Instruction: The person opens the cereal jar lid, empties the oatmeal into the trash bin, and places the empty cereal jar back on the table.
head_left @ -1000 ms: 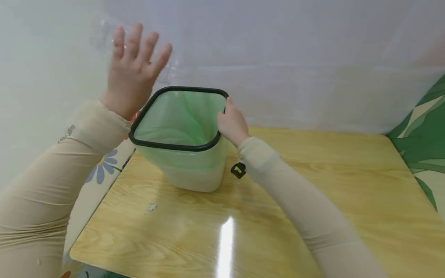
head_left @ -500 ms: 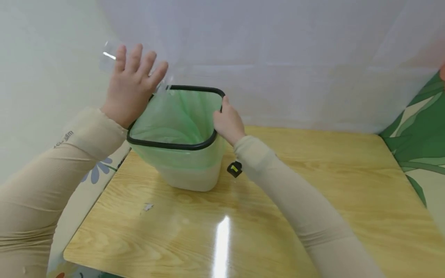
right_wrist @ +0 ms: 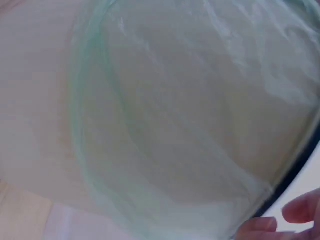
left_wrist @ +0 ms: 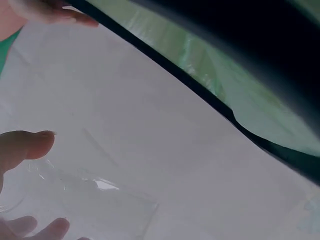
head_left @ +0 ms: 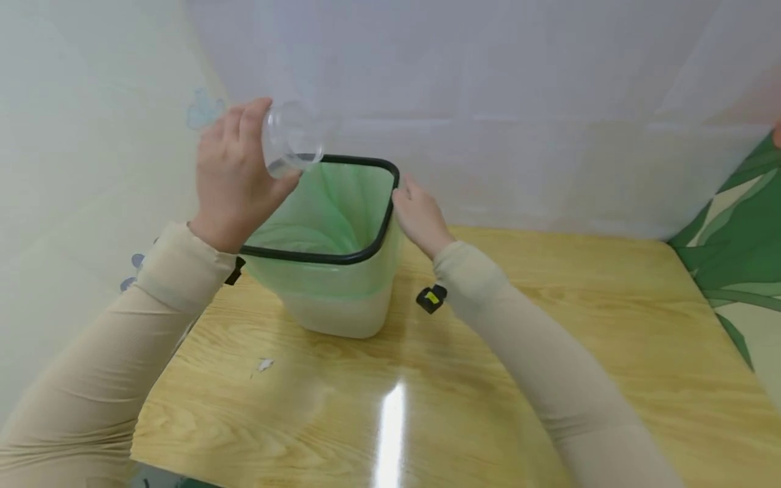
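A translucent white trash can stands on the table, lined with a green plastic bag under a black rim ring. My left hand holds a clear plastic bottle over the can's back left, its round mouth tilted down toward the opening. In the left wrist view the same bottle lies between thumb and fingers. At the can's right side, my right hand grips the rim. The right wrist view shows its fingertips right at the black ring, beside the wrinkled bag.
A small torn white scrap lies on the wood-patterned table, in front of the can. Behind hangs a pale sheet. Green leaf-patterned fabric borders the table on the right.
My left hand has come down and turned, swinging the bottle's mouth into view over the can. My right hand has stayed at the rim, shifting slightly.
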Demonstrator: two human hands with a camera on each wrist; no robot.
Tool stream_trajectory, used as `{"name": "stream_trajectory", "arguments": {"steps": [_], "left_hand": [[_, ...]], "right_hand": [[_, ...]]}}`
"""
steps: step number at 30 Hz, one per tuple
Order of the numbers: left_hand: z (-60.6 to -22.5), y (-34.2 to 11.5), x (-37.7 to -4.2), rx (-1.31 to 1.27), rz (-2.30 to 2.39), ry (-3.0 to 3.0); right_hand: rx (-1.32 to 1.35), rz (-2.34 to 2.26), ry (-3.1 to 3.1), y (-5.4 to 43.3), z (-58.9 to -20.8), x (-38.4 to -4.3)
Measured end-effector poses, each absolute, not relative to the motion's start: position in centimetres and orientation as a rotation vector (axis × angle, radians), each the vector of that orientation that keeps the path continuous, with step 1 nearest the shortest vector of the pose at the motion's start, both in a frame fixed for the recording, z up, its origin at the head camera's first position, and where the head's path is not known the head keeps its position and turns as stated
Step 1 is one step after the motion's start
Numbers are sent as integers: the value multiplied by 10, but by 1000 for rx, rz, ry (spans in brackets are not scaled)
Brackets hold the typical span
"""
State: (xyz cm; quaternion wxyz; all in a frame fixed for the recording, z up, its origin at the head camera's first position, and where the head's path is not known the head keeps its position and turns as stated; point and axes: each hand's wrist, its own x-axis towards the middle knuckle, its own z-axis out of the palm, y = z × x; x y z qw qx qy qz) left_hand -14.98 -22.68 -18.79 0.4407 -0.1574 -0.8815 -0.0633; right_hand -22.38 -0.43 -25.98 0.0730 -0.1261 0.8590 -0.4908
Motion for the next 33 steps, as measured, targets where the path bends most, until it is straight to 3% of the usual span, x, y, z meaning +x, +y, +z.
{"name": "stream_trajectory", "arguments": {"steps": [33], "left_hand": [[-182, -186, -137, -250, -1129, -2130]], "right_hand": [[-499, -1374, 2768, 66, -261, -194]]}}
